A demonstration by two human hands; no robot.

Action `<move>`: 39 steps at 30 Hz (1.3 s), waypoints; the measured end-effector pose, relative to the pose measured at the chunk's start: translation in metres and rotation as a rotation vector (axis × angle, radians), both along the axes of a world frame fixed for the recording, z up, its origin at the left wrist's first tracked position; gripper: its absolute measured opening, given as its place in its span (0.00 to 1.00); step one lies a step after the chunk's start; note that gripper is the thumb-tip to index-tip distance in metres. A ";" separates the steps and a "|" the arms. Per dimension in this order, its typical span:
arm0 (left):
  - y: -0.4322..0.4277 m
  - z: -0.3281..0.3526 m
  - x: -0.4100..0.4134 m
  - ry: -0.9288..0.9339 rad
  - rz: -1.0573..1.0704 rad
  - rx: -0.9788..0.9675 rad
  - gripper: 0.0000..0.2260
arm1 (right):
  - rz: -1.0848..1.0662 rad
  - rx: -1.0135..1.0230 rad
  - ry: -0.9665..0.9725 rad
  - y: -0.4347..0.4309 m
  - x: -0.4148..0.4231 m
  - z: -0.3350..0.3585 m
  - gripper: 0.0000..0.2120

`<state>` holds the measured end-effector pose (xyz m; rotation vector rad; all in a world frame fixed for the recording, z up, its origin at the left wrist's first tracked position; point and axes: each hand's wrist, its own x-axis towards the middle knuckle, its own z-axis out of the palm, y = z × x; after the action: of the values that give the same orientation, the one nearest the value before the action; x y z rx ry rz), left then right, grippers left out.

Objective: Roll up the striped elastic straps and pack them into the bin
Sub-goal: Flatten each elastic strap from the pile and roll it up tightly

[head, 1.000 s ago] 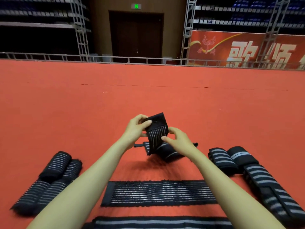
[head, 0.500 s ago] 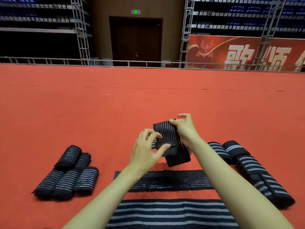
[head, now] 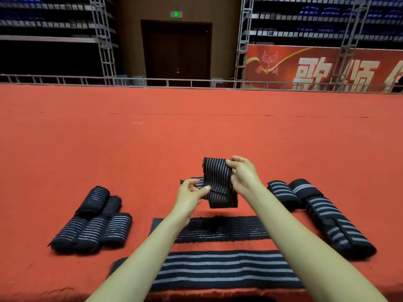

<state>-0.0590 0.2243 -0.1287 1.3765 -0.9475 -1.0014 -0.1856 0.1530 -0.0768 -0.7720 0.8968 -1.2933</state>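
Note:
A black strap with thin white stripes (head: pixel 218 182) hangs in the air above the red floor, partly folded over itself. My right hand (head: pixel 244 174) pinches its upper right edge. My left hand (head: pixel 192 192) pinches its lower left side with thumb and fingers. Its far end trails down to the floor behind my left hand. No bin is in view.
Two straps lie flat near me, a thin-striped strap (head: pixel 222 231) and a wide-striped strap (head: pixel 220 270). Several rolled straps (head: pixel 93 223) sit at the left. Wide-striped rolls and a long folded strap (head: pixel 322 212) lie at the right. Red carpet (head: pixel 152 138) stretches ahead to a metal railing.
My right hand has moved from the strap's lower side to its top edge and lifted it. My left hand came down to the strap's lower left. The view has tilted up slightly.

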 end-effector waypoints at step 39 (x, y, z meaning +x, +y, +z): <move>0.002 0.009 0.035 -0.803 -0.126 -0.211 0.04 | 0.364 -0.510 1.343 0.018 -0.046 -0.046 0.20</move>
<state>-0.0237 0.2262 -0.1202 1.5685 -1.6917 -0.3901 -0.2312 0.1706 -0.1227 -2.2096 1.3463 -0.5356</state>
